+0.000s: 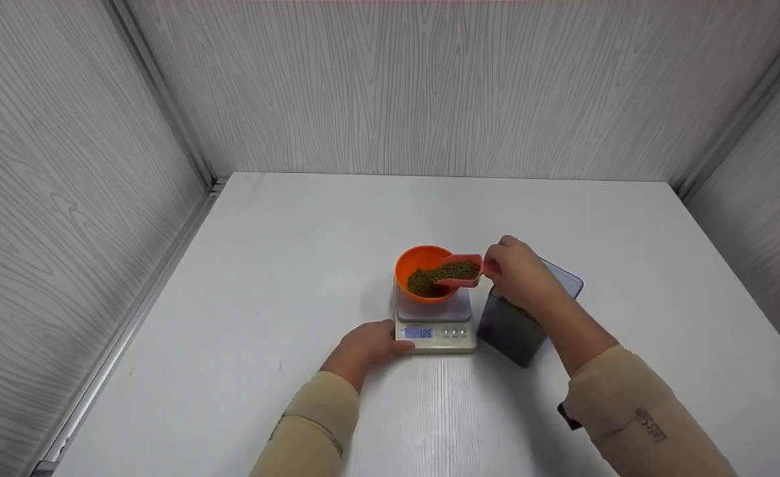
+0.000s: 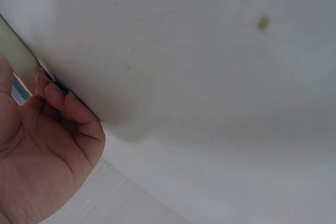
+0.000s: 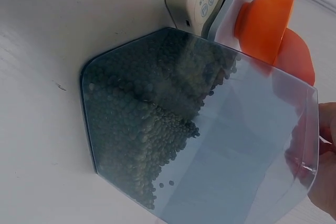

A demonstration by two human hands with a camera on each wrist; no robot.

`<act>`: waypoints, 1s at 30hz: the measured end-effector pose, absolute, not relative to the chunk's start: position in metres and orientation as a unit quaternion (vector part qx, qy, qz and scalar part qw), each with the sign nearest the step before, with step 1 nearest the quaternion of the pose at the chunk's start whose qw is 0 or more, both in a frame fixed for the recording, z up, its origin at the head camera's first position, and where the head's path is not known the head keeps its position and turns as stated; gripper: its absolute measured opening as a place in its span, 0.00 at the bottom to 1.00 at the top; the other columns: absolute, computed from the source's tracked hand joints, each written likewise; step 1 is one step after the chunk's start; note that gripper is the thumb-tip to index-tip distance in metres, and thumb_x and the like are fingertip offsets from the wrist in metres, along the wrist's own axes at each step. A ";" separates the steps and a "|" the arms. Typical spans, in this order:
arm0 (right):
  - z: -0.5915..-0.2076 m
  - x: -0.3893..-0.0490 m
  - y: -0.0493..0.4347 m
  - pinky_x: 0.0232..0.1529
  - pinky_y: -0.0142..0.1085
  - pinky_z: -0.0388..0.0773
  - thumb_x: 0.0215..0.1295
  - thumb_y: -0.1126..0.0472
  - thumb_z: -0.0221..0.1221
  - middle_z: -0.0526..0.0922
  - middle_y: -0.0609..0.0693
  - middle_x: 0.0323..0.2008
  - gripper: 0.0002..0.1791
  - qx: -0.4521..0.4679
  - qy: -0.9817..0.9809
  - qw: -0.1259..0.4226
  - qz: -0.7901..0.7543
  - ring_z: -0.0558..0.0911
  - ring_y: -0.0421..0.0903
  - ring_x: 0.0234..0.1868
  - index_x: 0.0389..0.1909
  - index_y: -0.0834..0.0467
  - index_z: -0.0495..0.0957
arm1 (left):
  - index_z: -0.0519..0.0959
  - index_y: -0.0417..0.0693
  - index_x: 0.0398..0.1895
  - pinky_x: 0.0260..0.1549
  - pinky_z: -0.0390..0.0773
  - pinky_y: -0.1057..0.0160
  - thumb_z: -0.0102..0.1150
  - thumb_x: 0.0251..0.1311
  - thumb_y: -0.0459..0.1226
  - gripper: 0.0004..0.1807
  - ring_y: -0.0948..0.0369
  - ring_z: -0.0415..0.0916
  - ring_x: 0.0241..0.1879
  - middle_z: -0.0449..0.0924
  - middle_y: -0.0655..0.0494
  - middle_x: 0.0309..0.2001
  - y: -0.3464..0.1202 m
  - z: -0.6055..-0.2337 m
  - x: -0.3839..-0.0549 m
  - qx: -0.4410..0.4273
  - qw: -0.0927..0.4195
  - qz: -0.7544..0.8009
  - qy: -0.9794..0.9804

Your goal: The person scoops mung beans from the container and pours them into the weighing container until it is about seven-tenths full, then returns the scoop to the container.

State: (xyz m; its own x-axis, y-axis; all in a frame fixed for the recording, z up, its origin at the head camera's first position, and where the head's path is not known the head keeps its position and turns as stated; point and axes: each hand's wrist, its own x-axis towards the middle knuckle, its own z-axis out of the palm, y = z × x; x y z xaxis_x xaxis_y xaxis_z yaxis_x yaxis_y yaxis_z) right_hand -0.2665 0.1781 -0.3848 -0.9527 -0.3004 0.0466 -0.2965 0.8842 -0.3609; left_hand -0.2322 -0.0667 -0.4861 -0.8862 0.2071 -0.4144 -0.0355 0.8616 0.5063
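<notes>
My right hand (image 1: 522, 271) pinches the handle of a red scoop (image 1: 464, 283) full of small green beans, likely mung beans. The scoop's front lies inside an orange bowl (image 1: 417, 256), over a pile of the same beans (image 1: 421, 281). Under the bowl is a kitchen scale (image 1: 437, 344) with a lit display that seems to read 126. At the scale's front left corner, my left hand (image 1: 366, 341) holds on, thumb at the front and fingers along the side. In the left wrist view, that hand's fingers (image 2: 79, 109) curl against the scale's edge (image 2: 18, 51).
A clear plastic container (image 3: 236, 150), partly filled with green beans (image 3: 142, 129), stands tilted just right of the scale, below my right forearm. The white table (image 1: 297, 232) is bounded by grey wood-grain panels (image 1: 403, 86) at the back and both sides.
</notes>
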 end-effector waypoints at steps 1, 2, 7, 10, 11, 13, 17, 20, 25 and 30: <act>-0.385 -0.267 0.178 0.43 0.41 0.77 0.60 0.66 0.57 0.72 0.54 0.36 0.08 -0.152 0.971 0.004 -0.184 0.73 0.49 0.38 0.40 0.61 0.77 | 0.73 0.48 0.50 0.57 0.64 0.52 0.58 0.54 0.54 0.26 0.53 0.71 0.50 0.76 0.50 0.49 -0.067 -0.486 -0.232 0.045 0.235 0.262 0.935; -0.385 -0.267 0.177 0.43 0.41 0.77 0.59 0.66 0.57 0.72 0.54 0.36 0.09 -0.150 0.972 0.003 -0.183 0.73 0.49 0.38 0.41 0.61 0.77 | 0.73 0.48 0.50 0.57 0.64 0.52 0.58 0.54 0.54 0.26 0.53 0.71 0.50 0.76 0.51 0.49 -0.067 -0.486 -0.232 0.046 0.233 0.264 0.935; -0.384 -0.267 0.174 0.43 0.41 0.77 0.59 0.66 0.57 0.72 0.54 0.37 0.10 -0.140 0.973 -0.001 -0.184 0.73 0.50 0.38 0.42 0.61 0.77 | 0.74 0.49 0.50 0.57 0.63 0.52 0.58 0.54 0.54 0.26 0.54 0.71 0.52 0.76 0.52 0.50 -0.066 -0.487 -0.231 0.043 0.233 0.270 0.933; -0.383 -0.266 0.172 0.43 0.41 0.77 0.59 0.66 0.58 0.72 0.54 0.36 0.10 -0.136 0.973 -0.005 -0.186 0.72 0.50 0.38 0.42 0.61 0.77 | 0.74 0.49 0.51 0.58 0.63 0.52 0.58 0.54 0.54 0.26 0.54 0.70 0.53 0.75 0.52 0.51 -0.066 -0.487 -0.231 0.041 0.233 0.273 0.933; -0.383 -0.266 0.171 0.43 0.41 0.77 0.59 0.66 0.58 0.71 0.54 0.36 0.10 -0.136 0.973 -0.007 -0.186 0.72 0.50 0.38 0.42 0.60 0.77 | 0.73 0.50 0.51 0.58 0.63 0.52 0.58 0.54 0.54 0.26 0.54 0.70 0.53 0.75 0.52 0.51 -0.066 -0.487 -0.231 0.041 0.233 0.274 0.932; -0.382 -0.266 0.170 0.43 0.41 0.77 0.58 0.67 0.58 0.72 0.55 0.36 0.09 -0.140 0.973 -0.011 -0.184 0.72 0.50 0.37 0.41 0.61 0.77 | 0.74 0.50 0.50 0.58 0.63 0.52 0.58 0.54 0.54 0.25 0.54 0.70 0.53 0.76 0.53 0.51 -0.066 -0.487 -0.231 0.046 0.229 0.274 0.933; -0.383 -0.267 0.166 0.43 0.41 0.77 0.57 0.67 0.59 0.71 0.55 0.36 0.09 -0.140 0.974 -0.011 -0.180 0.72 0.50 0.38 0.40 0.61 0.77 | 0.75 0.50 0.48 0.57 0.64 0.52 0.58 0.54 0.54 0.23 0.54 0.71 0.51 0.77 0.53 0.49 -0.066 -0.486 -0.230 0.056 0.221 0.270 0.935; -0.383 -0.267 0.163 0.44 0.41 0.77 0.58 0.67 0.58 0.71 0.55 0.36 0.09 -0.142 0.974 -0.008 -0.175 0.72 0.50 0.38 0.40 0.61 0.77 | 0.75 0.51 0.47 0.56 0.65 0.53 0.58 0.53 0.54 0.23 0.54 0.71 0.50 0.77 0.53 0.49 -0.066 -0.487 -0.230 0.051 0.219 0.271 0.936; -0.382 -0.267 0.158 0.44 0.41 0.77 0.58 0.67 0.58 0.71 0.55 0.36 0.09 -0.146 0.976 -0.005 -0.164 0.72 0.50 0.38 0.40 0.61 0.77 | 0.75 0.50 0.48 0.56 0.65 0.52 0.59 0.53 0.53 0.23 0.54 0.72 0.50 0.77 0.53 0.48 -0.066 -0.487 -0.229 0.046 0.218 0.275 0.935; -0.381 -0.266 0.154 0.45 0.40 0.77 0.57 0.68 0.58 0.71 0.55 0.36 0.09 -0.144 0.977 -0.009 -0.160 0.72 0.50 0.38 0.40 0.61 0.77 | 0.76 0.50 0.48 0.55 0.65 0.53 0.58 0.54 0.53 0.23 0.55 0.72 0.50 0.77 0.53 0.48 -0.066 -0.488 -0.229 0.052 0.215 0.273 0.936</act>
